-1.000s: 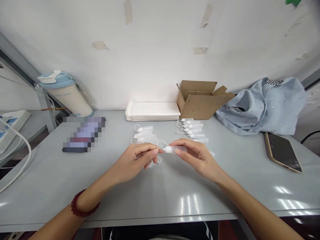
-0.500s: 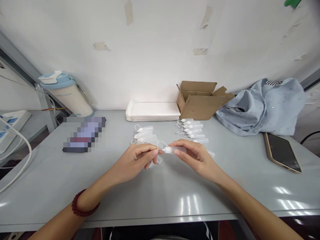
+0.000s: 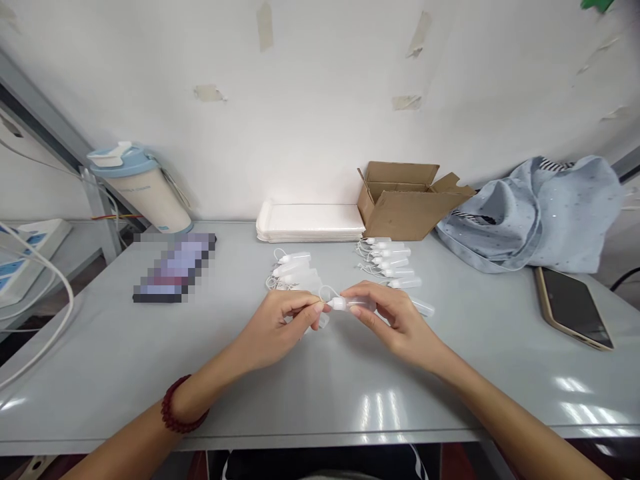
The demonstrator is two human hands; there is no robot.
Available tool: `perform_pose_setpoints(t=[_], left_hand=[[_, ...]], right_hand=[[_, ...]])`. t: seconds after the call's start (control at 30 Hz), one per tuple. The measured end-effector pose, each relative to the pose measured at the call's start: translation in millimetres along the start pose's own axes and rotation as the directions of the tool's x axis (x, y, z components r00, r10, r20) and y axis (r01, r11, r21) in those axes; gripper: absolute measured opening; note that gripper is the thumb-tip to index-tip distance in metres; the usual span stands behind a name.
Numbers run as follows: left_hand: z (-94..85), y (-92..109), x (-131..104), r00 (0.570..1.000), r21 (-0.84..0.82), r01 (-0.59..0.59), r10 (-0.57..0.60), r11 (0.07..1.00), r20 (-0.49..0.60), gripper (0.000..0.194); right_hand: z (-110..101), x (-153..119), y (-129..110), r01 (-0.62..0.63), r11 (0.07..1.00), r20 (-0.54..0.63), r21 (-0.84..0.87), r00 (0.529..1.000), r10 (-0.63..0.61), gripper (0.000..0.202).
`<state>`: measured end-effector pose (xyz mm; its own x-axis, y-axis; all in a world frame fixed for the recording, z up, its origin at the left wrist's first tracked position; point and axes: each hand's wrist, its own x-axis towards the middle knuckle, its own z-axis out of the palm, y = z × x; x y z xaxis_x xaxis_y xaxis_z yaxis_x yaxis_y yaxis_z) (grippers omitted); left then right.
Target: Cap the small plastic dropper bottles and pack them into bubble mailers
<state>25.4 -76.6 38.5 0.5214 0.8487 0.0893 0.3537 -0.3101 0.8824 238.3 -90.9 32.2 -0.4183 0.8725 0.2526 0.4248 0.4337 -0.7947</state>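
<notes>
Between my hands lies a small translucent dropper bottle (image 3: pixel 357 304) with a white nozzle pointing left and a thin looped strap. My right hand (image 3: pixel 397 317) is closed around the bottle's body. At the nozzle tip, my left hand (image 3: pixel 285 325) pinches; the tiny cap at the strap's end is mostly hidden by the fingertips. Beyond my left hand lie several similar bottles (image 3: pixel 295 268), one partly covered by the fingers. A second group of bottles (image 3: pixel 395 255) lies in a column beyond my right hand, the nearest one partly behind it.
At the wall stand a stack of white flat packs (image 3: pixel 313 223) and an open cardboard box (image 3: pixel 415 213). A tumbler (image 3: pixel 150 190) and a blurred-out flat item (image 3: pixel 175 270) are at left. A blue cloth bag (image 3: pixel 540 220) and a phone (image 3: pixel 575 307) lie at right.
The whole view has shifted slightly. My left fingertips have come a little nearer to the nozzle of the bottle, which my right hand keeps holding.
</notes>
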Motion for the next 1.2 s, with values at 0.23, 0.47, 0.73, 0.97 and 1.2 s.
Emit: perform_pose_setpoints(t=[0.23,0.47,0.73,0.97,1.2], left_hand=[[2.9,-1,-2,1.0,0.043,-0.016,0.016,0.999,0.005,0.033],[8.2,-1,-2,0.995,0.115,-0.086,0.091,0.99,-0.034,0.033],[-0.2,-3,-1,0.997,0.157,-0.072,0.078,0.985,-0.031,0.02],[-8.2,1,-1,0.995,0.085,-0.028,0.035,0.996,-0.089,0.017],[-0.6,-3,-2,0.995,0.102,-0.057,0.066,0.993,-0.078,0.02]], right_hand=[[5,-3,1,0.042,0.999,0.012,-0.026,0.999,-0.042,0.021],[9,-4,5,0.069,0.995,0.017,-0.067,0.998,-0.068,0.02],[5,-1,3,0.094,0.994,0.028,-0.047,0.995,-0.093,0.02],[0,-1,4,0.073,0.994,0.017,-0.078,0.997,-0.072,0.02],[7,-2,4,0.09,0.992,0.048,-0.092,0.995,-0.085,0.02]])
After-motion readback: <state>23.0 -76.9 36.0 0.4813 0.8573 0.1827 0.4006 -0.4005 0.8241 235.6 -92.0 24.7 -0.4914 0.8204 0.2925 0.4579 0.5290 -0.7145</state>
